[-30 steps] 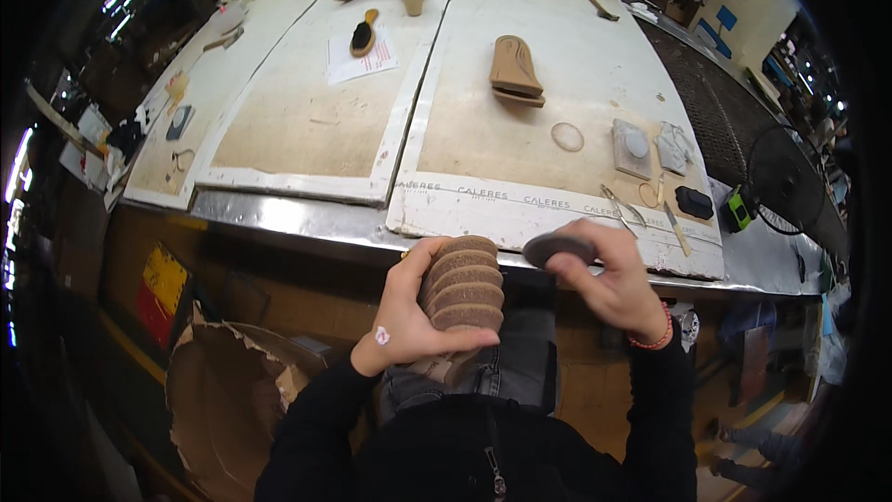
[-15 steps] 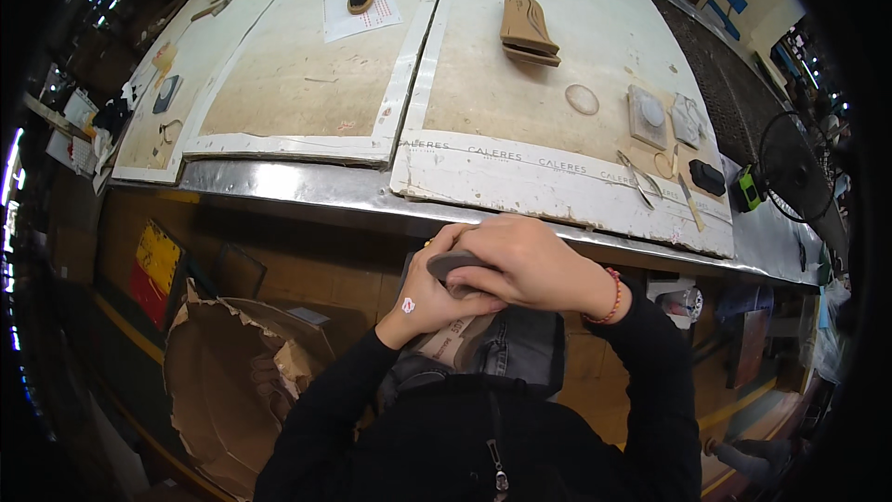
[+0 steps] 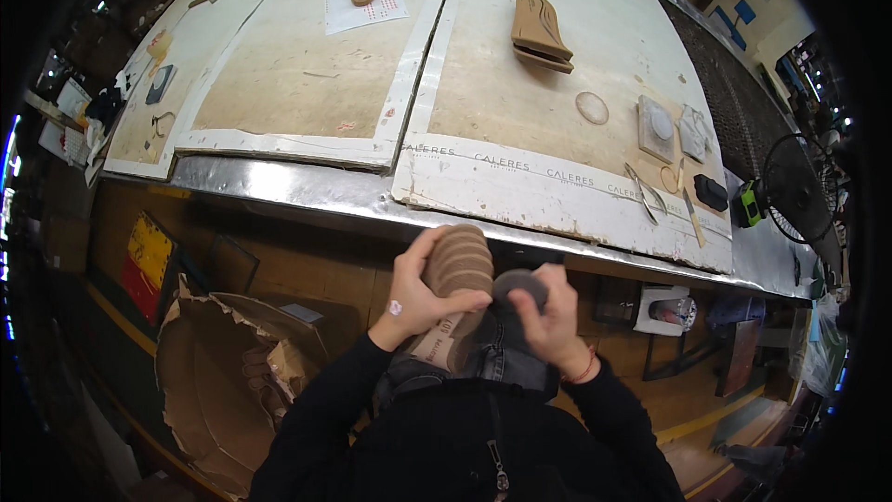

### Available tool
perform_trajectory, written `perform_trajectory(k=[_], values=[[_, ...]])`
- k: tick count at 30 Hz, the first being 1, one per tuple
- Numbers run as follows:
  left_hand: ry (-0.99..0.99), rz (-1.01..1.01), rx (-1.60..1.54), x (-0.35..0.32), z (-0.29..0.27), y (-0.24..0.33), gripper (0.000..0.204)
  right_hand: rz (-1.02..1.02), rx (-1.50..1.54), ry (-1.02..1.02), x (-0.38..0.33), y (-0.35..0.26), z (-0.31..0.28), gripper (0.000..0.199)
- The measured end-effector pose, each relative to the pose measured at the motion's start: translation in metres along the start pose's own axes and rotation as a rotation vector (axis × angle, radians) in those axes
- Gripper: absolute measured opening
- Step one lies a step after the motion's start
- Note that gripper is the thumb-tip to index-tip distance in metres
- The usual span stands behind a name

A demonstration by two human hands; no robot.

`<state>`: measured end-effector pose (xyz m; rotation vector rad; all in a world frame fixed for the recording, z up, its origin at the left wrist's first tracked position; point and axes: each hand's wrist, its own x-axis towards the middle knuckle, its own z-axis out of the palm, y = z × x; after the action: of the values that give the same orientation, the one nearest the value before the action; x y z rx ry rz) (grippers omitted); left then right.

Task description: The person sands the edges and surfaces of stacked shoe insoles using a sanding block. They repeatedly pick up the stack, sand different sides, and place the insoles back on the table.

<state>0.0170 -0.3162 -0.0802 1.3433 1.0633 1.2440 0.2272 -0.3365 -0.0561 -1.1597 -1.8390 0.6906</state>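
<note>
Down low by the lap, left hand (image 3: 420, 302) wrapped tight around ridged tan shoe sole (image 3: 455, 270) to keep it steady, right hand (image 3: 553, 314) pinching dark round pad (image 3: 518, 286) against it, workbench (image 3: 307, 188) beyond.

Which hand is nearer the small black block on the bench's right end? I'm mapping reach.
Right. The right hand sits below the bench edge, down-left of the black block. The left hand, gripping the ribbed tan sole, is farther left still.
</note>
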Motion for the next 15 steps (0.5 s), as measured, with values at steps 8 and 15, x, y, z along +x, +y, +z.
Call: perform_trajectory(k=[8,15], values=[[-0.136,0.016,-0.051,-0.006,-0.005,0.012,0.084,-0.065,0.111,-0.067,0.021,-0.019,-0.031,0.016],[-0.293,0.069,0.046,-0.006,0.015,0.030,0.082,-0.439,-0.192,-0.454,0.081,-0.052,-0.028,0.018]])
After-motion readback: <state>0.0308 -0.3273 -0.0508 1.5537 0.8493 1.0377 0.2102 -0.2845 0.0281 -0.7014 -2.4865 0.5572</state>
